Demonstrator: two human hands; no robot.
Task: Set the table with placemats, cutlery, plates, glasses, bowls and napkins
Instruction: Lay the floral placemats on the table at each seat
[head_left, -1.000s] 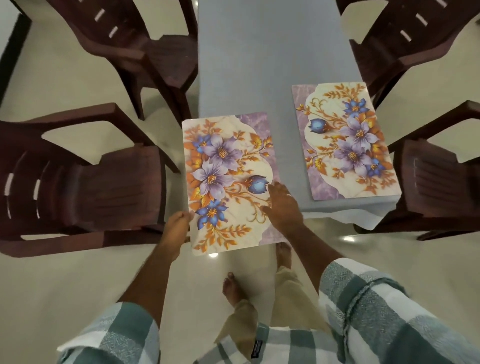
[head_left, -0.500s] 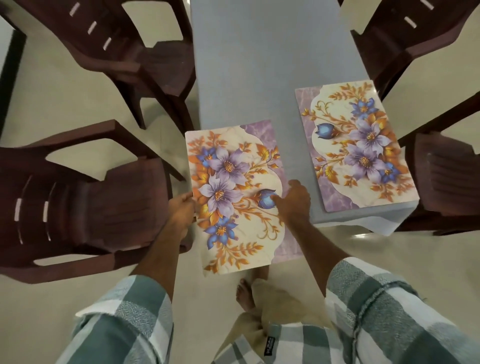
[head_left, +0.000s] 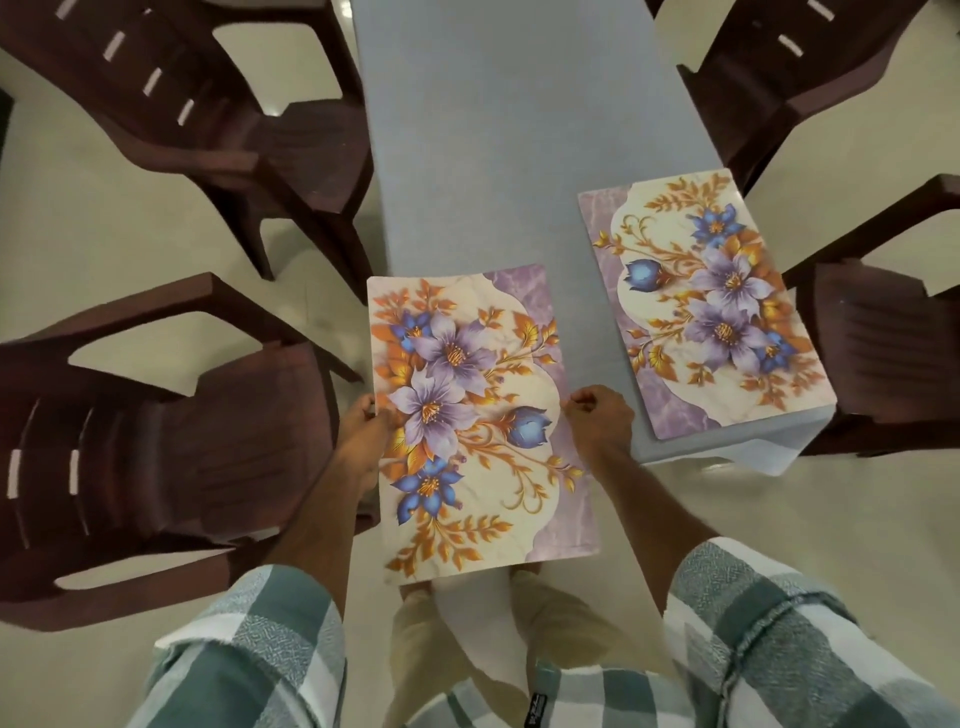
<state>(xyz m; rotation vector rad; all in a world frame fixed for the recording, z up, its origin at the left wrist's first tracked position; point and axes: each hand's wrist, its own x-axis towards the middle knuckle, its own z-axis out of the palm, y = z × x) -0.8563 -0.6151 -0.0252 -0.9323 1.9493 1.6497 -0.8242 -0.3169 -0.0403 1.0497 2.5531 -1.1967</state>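
Placemat (head_left: 478, 415) nearer than before, seemingly overhanging table (head_left: 509, 156) edge, both hands gripping.

No text, number or sign could be read anywhere. A small dark label (head_left: 536, 711) sat on the checked garment (head_left: 582, 701), below the near placemat (head_left: 480, 423). Its print was too small to read.

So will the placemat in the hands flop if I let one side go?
Probably a little: the held placemat overhangs the table yet stays nearly flat, so it looks semi-stiff. It seems thin and light, pinched by left hand and right hand.
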